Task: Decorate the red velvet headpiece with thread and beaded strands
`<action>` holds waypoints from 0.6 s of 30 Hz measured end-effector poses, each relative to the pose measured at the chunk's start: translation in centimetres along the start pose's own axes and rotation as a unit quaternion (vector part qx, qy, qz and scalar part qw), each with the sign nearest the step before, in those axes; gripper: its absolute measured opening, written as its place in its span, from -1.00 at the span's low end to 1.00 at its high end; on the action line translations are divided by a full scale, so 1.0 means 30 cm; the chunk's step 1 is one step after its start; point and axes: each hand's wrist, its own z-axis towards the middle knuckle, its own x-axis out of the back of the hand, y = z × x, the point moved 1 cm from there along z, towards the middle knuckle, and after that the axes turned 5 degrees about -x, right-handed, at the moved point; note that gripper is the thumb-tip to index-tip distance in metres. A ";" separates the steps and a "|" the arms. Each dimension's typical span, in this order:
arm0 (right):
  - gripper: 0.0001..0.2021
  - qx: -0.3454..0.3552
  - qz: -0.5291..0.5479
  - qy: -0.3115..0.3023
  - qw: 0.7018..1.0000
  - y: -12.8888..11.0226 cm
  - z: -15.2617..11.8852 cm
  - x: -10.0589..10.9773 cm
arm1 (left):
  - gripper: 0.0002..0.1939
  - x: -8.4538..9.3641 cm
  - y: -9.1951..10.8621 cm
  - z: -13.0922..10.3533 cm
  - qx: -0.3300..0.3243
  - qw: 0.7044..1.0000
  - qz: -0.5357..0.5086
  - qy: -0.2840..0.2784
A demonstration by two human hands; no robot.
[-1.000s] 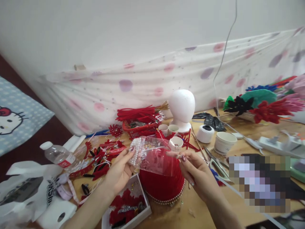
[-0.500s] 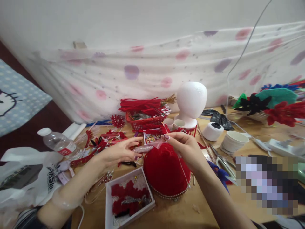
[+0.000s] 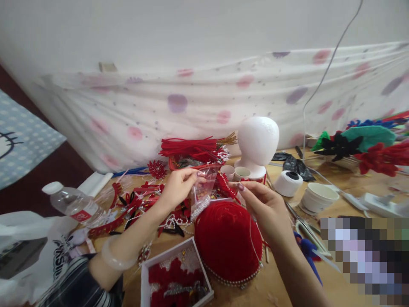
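My left hand (image 3: 183,185) pinches the top of a small clear plastic bag (image 3: 207,183). White pearl beads (image 3: 200,208) lie at the bag's bottom. My right hand (image 3: 265,207) is closed, thumb against fingers, just right of the bag; what sits in the fingertips is too small to make out. Below both hands stands a red velvet domed hat (image 3: 226,245), its lower edge trimmed with a string of beads (image 3: 236,283). A pale thread (image 3: 252,241) hangs over the hat's right side. Beside it, a white box (image 3: 145,283) holds red velvet pieces (image 3: 172,273) and beads.
Behind are a red basket (image 3: 174,163), two small cups (image 3: 243,172) and a white foam head (image 3: 258,140). A thread cone (image 3: 288,184), scissors (image 3: 308,232) and a white tub (image 3: 319,198) stand right. On the left are a plastic bottle (image 3: 72,202) and red ornaments (image 3: 128,209).
My left hand has gone from spread fingers to pinching the bag's top. My right hand has let go of the bag and moved right and down. The bag now hangs more upright.
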 end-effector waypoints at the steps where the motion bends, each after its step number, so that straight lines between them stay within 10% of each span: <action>1: -0.68 0.007 -0.002 0.018 1.000 0.000 -0.006 0.019 | -0.82 0.009 -0.001 0.031 0.008 1.000 -0.016 0.010; 12: -0.72 0.025 -0.042 0.105 0.993 0.061 -0.066 0.108 | -0.48 0.066 -0.245 0.104 0.055 0.996 0.015 0.068; 18: -0.73 0.029 -0.020 0.120 0.992 0.095 -0.062 0.123 | -0.88 0.092 -0.233 0.145 0.024 0.970 0.241 -0.024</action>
